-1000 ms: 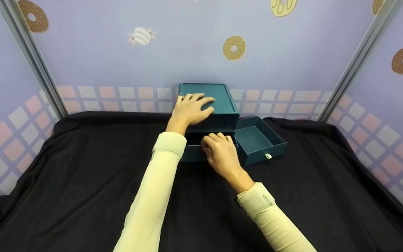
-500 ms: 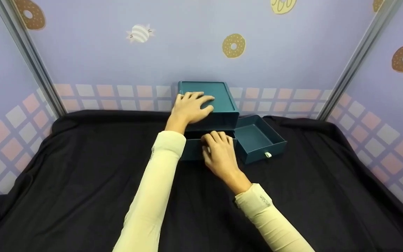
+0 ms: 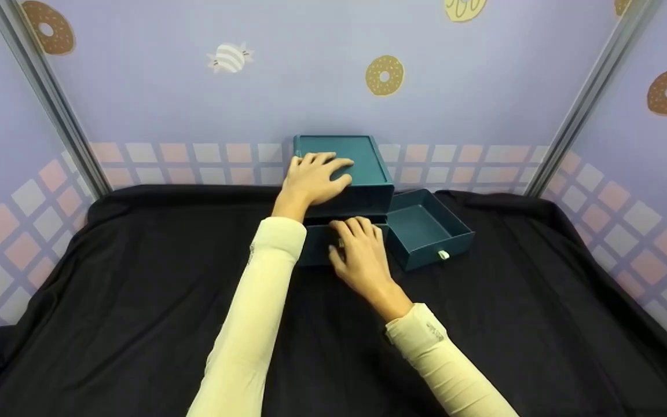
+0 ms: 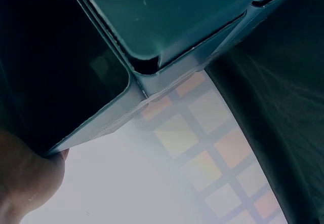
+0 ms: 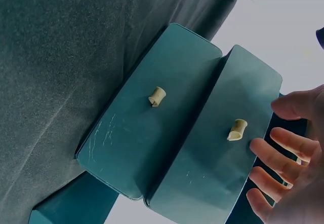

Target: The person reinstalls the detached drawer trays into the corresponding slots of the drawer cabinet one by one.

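Note:
A teal drawer cabinet stands against the back wall. My left hand rests on its top with the fingers spread. In the left wrist view, part of that hand shows beside the cabinet's dark, drawerless top compartment. My right hand is at the front of the drawer just below that compartment. The right wrist view shows its fingertips at the upper edge of that drawer's front, fingers loosely extended. Below sits another drawer front; both bear cream pull tabs.
A removed teal drawer with a cream tab lies right of the cabinet, its inside facing up. Black cloth covers the table. Purple patterned panels stand behind and at both sides, joined by grey metal posts.
The drawer under my right hand has slid back into the cabinet, narrowing the visible opening. The right fingers have loosened from its rim. My left hand stays on top.

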